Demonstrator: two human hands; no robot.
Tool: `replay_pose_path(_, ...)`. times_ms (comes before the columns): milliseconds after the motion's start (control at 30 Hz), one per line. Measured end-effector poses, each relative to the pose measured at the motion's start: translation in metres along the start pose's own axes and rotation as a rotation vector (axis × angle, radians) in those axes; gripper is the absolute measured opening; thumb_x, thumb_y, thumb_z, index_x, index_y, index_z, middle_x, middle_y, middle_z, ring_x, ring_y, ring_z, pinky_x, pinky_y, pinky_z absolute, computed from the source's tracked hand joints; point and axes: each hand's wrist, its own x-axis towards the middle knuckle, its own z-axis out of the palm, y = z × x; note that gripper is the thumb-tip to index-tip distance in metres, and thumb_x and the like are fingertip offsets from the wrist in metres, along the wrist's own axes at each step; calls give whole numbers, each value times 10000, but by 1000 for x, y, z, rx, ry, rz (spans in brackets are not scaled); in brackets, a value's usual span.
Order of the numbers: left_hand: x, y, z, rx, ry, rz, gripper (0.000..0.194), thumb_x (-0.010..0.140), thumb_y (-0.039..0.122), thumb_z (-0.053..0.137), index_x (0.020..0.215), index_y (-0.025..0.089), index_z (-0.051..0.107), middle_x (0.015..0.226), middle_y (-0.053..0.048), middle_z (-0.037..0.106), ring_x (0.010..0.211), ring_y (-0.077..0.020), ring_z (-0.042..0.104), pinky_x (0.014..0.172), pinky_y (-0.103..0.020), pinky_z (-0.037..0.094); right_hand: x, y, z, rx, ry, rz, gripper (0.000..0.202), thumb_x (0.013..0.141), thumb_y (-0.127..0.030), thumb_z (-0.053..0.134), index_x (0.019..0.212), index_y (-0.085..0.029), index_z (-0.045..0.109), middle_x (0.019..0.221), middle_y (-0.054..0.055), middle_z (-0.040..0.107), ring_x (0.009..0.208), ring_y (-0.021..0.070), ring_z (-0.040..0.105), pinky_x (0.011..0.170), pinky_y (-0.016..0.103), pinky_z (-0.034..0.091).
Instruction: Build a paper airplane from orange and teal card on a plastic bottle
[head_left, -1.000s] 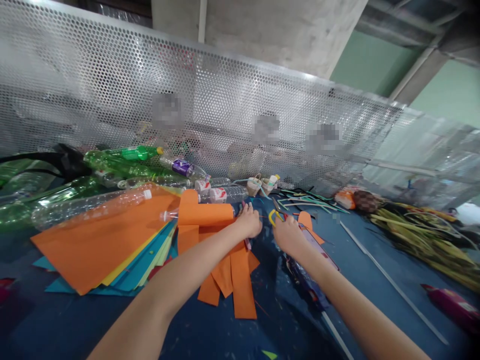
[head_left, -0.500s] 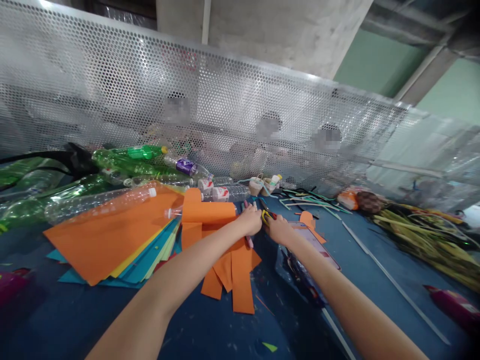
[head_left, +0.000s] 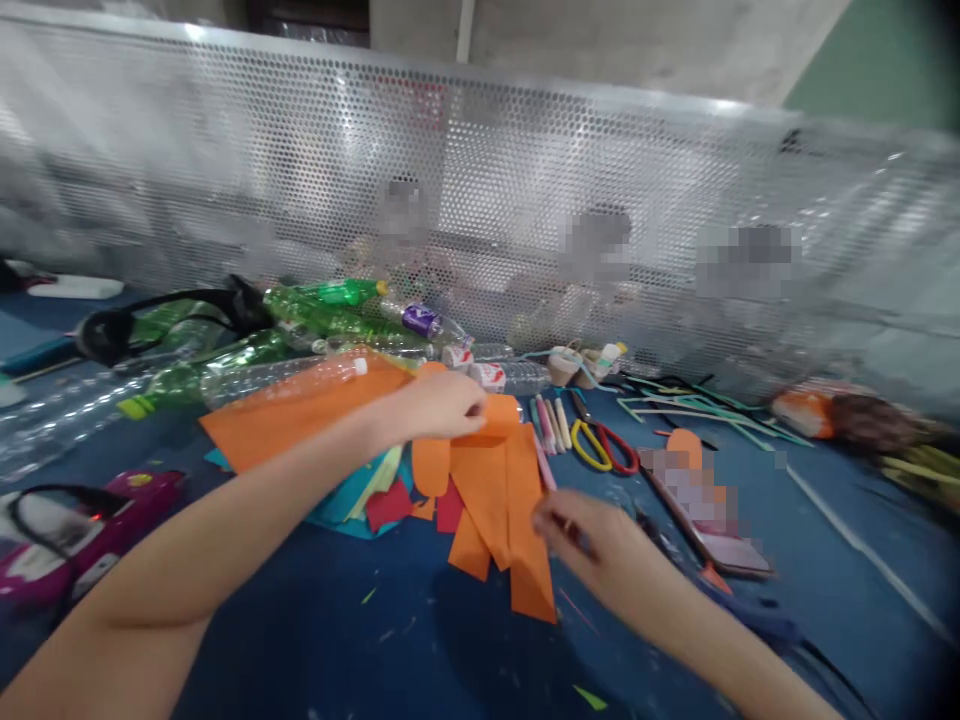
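Note:
My left hand [head_left: 442, 402], its fingers curled, is over the orange paper roll [head_left: 501, 415] around a clear bottle; whatever it grips is hidden. My right hand [head_left: 585, 540] is beside a long orange paper strip [head_left: 529, 545], with a gap between thumb and fingers and nothing visible in it. Several orange strips fan down below the roll. Scissors [head_left: 611, 448] with one yellow and one red handle lie on the table beyond my right hand. Several pastel marker-like sticks [head_left: 556, 425] lie side by side just left of the scissors.
An orange sheet [head_left: 262, 425] covers coloured paper at left, under a clear bottle [head_left: 281, 382]. Green bottles [head_left: 330, 310] are heaped behind. A magenta device [head_left: 127, 520] lies front left. A phone [head_left: 705, 515] is at right. People sit behind the perforated screen [head_left: 487, 160].
Both hands have come away from the sticks and scissors, which now lie on the table. My left hand moved left over the roll; my right hand came nearer. The view has turned left.

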Motion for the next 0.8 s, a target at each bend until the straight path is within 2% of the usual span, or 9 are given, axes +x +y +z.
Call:
replay_pose_path(100, -39, -30, -21, 136, -326, -215, 139, 712, 202, 550, 598, 148, 610, 524, -20, 513, 488, -129, 432, 516, -279, 322, -11, -20, 28, 88, -84, -166, 283, 925, -257, 364, 695, -195, 517, 649, -3, 575, 594, 114, 547, 552, 221, 363)
replay_pose_path(167, -57, -50, -23, 122, -531, -364, 107, 661, 255, 635, 638, 152, 622, 506, -11, 505, 479, -125, 432, 526, -275, 338, -14, -23, 41, 100, -96, -226, 289, 924, -259, 364, 685, -194, 511, 639, -3, 571, 580, 112, 540, 541, 224, 351)
replay_pose_path(233, -69, -67, -18, 126, -630, -513, 265, 573, 329, 723, 752, 152, 640, 580, -27, 543, 537, -160, 474, 563, -301, 376, -13, -22, 49, 107, -101, -248, 293, 925, -267, 368, 677, -194, 507, 631, -6, 570, 573, 109, 538, 536, 224, 349)
replay_pose_path(300, -74, -80, -9, 16, -709, -580, 431, 513, 380, 766, 853, 147, 637, 650, -41, 567, 580, -191, 507, 589, -327, 402, -12, -19, 53, 107, -100, -260, 295, 925, -269, 369, 674, -195, 505, 626, -8, 569, 571, 107, 541, 533, 224, 355)
replay_pose_path(400, -76, -92, 0, -107, -745, -576, 521, 527, 415, 755, 946, 143, 604, 704, -40, 563, 608, -198, 523, 600, -332, 417, -12, -15, 55, 99, -80, -293, 287, 923, -264, 373, 679, -197, 509, 623, -10, 572, 569, 106, 550, 528, 226, 371)
replay_pose_path(567, -75, -92, 2, 8, -698, -458, 487, 545, 414, 740, 931, 172, 569, 729, -24, 556, 608, -168, 484, 587, -302, 403, -14, -13, 55, 131, -73, -307, 269, 915, -252, 390, 698, -209, 542, 630, -7, 591, 565, 111, 575, 514, 230, 414)
replay_pose_path(700, -69, -78, 2, 70, -640, -380, 389, 561, 446, 728, 779, 155, 590, 639, -16, 530, 544, -148, 459, 546, -288, 381, -6, -23, 52, 220, -42, -302, 158, 897, -249, 441, 883, -237, 598, 777, 22, 640, 676, 134, 618, 592, 243, 492)
replay_pose_path(800, -64, -72, 6, 50, -674, -369, 337, 582, 448, 717, 587, 152, 556, 520, -8, 501, 475, -131, 438, 512, -282, 367, 12, -41, 51, 219, -40, -410, 197, 881, -173, 451, 985, -250, 599, 901, 38, 655, 807, 157, 629, 702, 269, 523)
